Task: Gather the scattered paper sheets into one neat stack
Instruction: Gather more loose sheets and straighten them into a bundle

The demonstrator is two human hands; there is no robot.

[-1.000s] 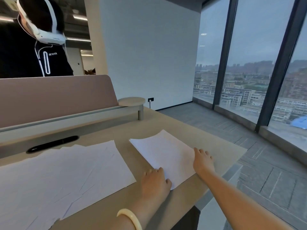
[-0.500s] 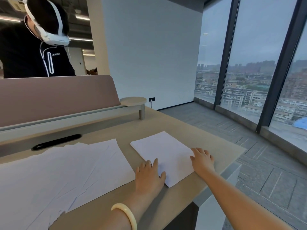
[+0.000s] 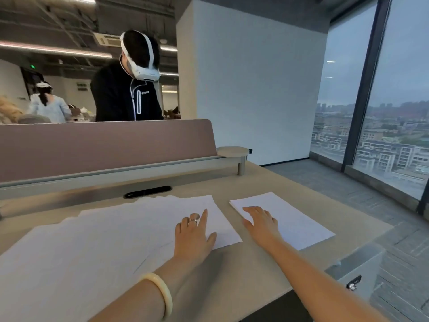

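Several white paper sheets [image 3: 92, 235] lie fanned and overlapping across the left and middle of the beige desk [image 3: 255, 270]. A separate small white stack [image 3: 294, 217] lies to the right, near the desk's right edge. My left hand [image 3: 193, 235] rests flat on the right corner of the fanned sheets, fingers apart; it wears a ring, and a pale bangle sits on the wrist. My right hand [image 3: 261, 220] lies flat on the left part of the separate stack, fingers spread. Neither hand grips a sheet.
A mauve divider panel [image 3: 104, 147] and a grey rail run along the desk's back, with a black cable slot [image 3: 147, 191] in front. A person in a white headset [image 3: 130, 89] stands behind the divider. The desk's right edge drops to the floor by tall windows.
The view has swung left and up. My left hand moved from the small stack's near-left corner onto the fanned sheets. My right hand shifted from that stack's right edge to its left part.
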